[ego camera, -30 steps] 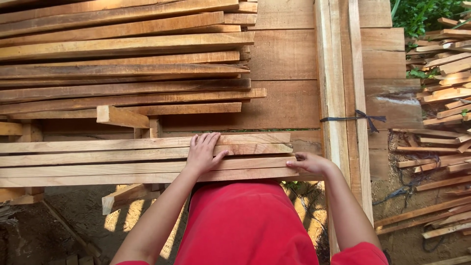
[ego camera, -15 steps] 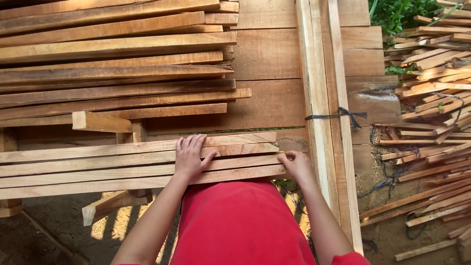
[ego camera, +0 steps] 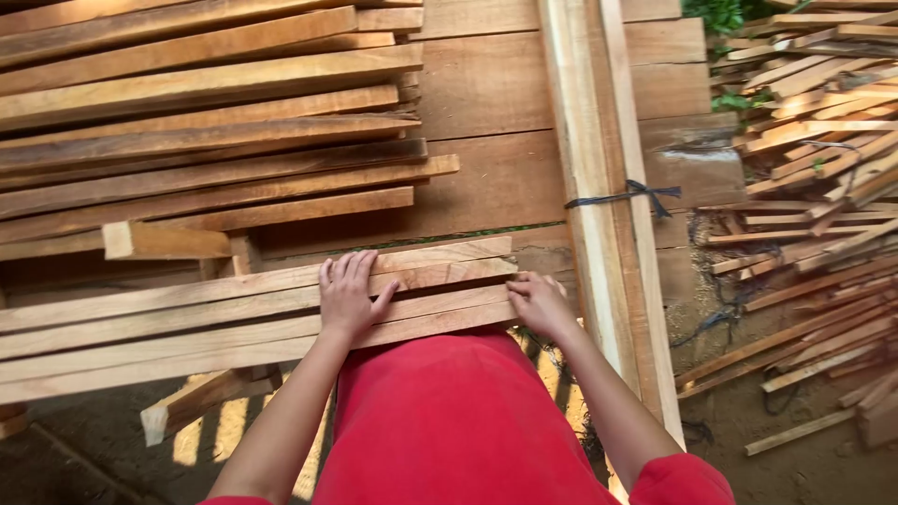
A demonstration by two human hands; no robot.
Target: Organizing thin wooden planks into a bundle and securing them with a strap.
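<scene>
Four long slats (ego camera: 187, 323) lie side by side across a low wooden support, their right ends roughly flush near the person's waist. The left hand (ego camera: 348, 297) lies flat on top of them, fingers spread and pressed down, thumb angled out toward the near edge. The right hand (ego camera: 540, 304) is at the slats' right ends, its grip curled against the end faces; whether it pinches one slat or merely pushes on them I cannot tell.

The step in hand looks like squaring up the bundle: one palm holds the slats from sliding while the other butts their ends into line (the far two still stick out a little further right than the near two). The next move would call for steady downward pressure from the left palm and a short, even push from the right, so that no slat rides up over its neighbour.

Beyond the slats sits a larger stack (ego camera: 206, 122) on wide planks. A tied bundle (ego camera: 599, 168) runs past the right hand, and loose offcuts (ego camera: 814, 187) litter the ground at right.
</scene>
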